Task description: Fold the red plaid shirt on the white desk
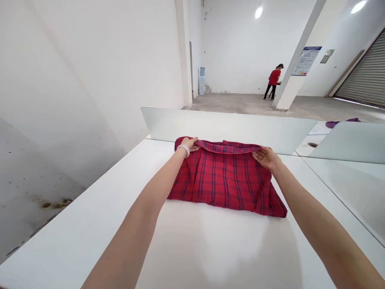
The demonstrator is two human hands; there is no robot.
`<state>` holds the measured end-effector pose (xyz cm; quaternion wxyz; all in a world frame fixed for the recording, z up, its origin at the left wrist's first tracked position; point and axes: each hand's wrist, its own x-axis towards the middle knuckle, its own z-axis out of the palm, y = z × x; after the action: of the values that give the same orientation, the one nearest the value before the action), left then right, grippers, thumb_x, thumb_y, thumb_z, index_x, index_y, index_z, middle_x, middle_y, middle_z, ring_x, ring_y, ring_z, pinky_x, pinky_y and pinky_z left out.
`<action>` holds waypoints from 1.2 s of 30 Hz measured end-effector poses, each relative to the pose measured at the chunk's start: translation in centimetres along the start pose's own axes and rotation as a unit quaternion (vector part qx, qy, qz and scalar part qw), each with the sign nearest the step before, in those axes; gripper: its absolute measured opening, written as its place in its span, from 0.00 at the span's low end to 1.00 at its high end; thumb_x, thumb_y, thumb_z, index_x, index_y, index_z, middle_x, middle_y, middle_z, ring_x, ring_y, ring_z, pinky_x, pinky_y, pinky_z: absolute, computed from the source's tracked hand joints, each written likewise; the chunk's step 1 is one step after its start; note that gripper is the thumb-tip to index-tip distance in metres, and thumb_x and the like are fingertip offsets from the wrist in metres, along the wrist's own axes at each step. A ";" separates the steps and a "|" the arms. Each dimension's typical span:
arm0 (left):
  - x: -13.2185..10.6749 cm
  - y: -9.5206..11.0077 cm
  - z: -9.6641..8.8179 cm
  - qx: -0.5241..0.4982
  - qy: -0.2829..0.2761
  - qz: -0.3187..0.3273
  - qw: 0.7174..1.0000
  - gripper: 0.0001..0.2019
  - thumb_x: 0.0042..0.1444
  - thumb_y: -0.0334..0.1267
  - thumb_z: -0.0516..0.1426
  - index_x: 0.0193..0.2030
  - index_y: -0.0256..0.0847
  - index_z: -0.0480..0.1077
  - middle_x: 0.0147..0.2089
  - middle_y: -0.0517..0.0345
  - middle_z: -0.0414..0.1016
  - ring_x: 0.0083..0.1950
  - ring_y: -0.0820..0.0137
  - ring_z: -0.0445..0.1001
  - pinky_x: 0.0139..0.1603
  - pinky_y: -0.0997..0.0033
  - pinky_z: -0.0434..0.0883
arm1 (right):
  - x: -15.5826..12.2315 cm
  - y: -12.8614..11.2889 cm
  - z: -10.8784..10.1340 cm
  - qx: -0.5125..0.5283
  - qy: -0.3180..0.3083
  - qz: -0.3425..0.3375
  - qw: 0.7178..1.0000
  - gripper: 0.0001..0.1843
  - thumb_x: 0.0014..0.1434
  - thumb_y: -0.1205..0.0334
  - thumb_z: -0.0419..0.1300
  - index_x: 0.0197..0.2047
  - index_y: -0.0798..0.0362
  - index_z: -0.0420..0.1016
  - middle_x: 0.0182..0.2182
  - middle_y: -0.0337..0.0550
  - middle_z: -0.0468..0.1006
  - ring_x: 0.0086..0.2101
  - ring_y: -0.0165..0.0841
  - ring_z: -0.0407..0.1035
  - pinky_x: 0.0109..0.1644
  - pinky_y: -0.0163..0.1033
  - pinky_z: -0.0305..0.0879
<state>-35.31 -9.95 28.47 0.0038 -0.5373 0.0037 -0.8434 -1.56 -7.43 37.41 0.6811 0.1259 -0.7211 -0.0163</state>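
Note:
A red plaid shirt [224,180] lies partly folded on the white table [210,249], its collar edge toward the far side. My left hand [190,143], with a white bracelet on the wrist, grips the shirt's far left corner with its fingers closed on the cloth. My right hand [266,157] pinches the far right part of the collar edge. Both arms reach forward across the table.
A low translucent divider [228,124] stands behind the shirt, and another panel [349,142] to the right. Beyond it lie a purple cloth [333,124] and a sheet of paper [319,130]. A person in a red top [273,81] stands far off by a pillar [297,60].

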 end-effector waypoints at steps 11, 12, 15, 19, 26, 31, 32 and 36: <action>-3.5 -6.2 -8.7 0.198 0.026 0.159 0.967 0.20 0.58 0.46 0.56 0.50 0.35 0.70 0.52 0.47 0.73 0.48 0.64 0.72 0.49 0.68 0.67 | -6.9 0.4 -9.2 -0.178 -0.007 -0.009 0.984 0.21 0.46 0.48 0.68 0.39 0.52 0.78 0.41 0.48 0.79 0.44 0.39 0.72 0.48 0.43 0.69; -4.7 -6.9 -10.0 0.204 0.032 0.145 0.968 0.19 0.57 0.48 0.56 0.49 0.35 0.71 0.50 0.49 0.74 0.46 0.65 0.73 0.47 0.68 0.67 | -8.4 0.1 -10.2 -0.222 -0.010 0.000 0.975 0.22 0.47 0.45 0.67 0.39 0.52 0.78 0.42 0.48 0.79 0.43 0.40 0.72 0.47 0.43 0.68; -8.6 -9.0 -12.7 0.199 0.040 0.063 0.977 0.18 0.55 0.51 0.58 0.41 0.36 0.72 0.40 0.53 0.76 0.39 0.65 0.73 0.38 0.70 0.67 | -13.1 0.1 -12.2 -0.354 -0.039 0.029 0.934 0.23 0.51 0.40 0.61 0.37 0.51 0.79 0.40 0.47 0.79 0.41 0.41 0.71 0.43 0.42 0.65; -13.1 -10.4 -13.0 0.260 -0.001 0.031 0.965 0.17 0.54 0.54 0.56 0.30 0.40 0.71 0.29 0.56 0.74 0.33 0.64 0.70 0.34 0.69 0.63 | -17.8 1.2 -12.2 -0.477 -0.057 0.024 0.876 0.25 0.53 0.36 0.56 0.30 0.50 0.78 0.34 0.44 0.79 0.36 0.40 0.70 0.39 0.41 0.62; -15.6 -11.0 -8.9 0.374 0.020 0.120 0.919 0.14 0.57 0.51 0.52 0.28 0.45 0.63 0.26 0.57 0.70 0.30 0.61 0.69 0.33 0.68 0.61 | -19.9 3.0 -9.0 -0.516 -0.036 -0.054 0.854 0.23 0.52 0.39 0.53 0.21 0.50 0.65 0.23 0.40 0.70 0.26 0.33 0.60 0.32 0.38 0.56; -15.3 -11.5 -8.9 0.489 0.001 0.101 0.866 0.11 0.61 0.45 0.48 0.40 0.43 0.66 0.37 0.50 0.76 0.41 0.56 0.74 0.41 0.64 0.66 | -20.5 2.6 -10.1 -0.507 -0.076 -0.015 0.858 0.22 0.54 0.42 0.52 0.22 0.52 0.63 0.19 0.37 0.64 0.22 0.28 0.54 0.27 0.36 0.50; -15.3 -11.5 -9.4 0.502 -0.020 0.104 0.858 0.12 0.61 0.45 0.46 0.41 0.42 0.66 0.40 0.50 0.77 0.42 0.56 0.74 0.42 0.63 0.66 | -20.8 2.4 -10.5 -0.500 -0.096 -0.006 0.861 0.22 0.54 0.42 0.52 0.22 0.52 0.64 0.19 0.36 0.65 0.22 0.28 0.53 0.27 0.35 0.49; -16.4 -11.0 -11.0 0.511 -0.060 0.079 0.854 0.17 0.61 0.47 0.48 0.47 0.39 0.68 0.45 0.49 0.76 0.46 0.58 0.74 0.46 0.63 0.68 | -22.1 1.7 -11.3 -0.479 -0.146 0.018 0.865 0.23 0.54 0.40 0.54 0.23 0.53 0.65 0.20 0.35 0.65 0.23 0.28 0.55 0.28 0.35 0.51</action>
<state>-38.41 1.24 9.10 0.3447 -0.5074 -0.3857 -0.6892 10.22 0.34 16.95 0.5449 -0.2327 -0.7175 -0.3661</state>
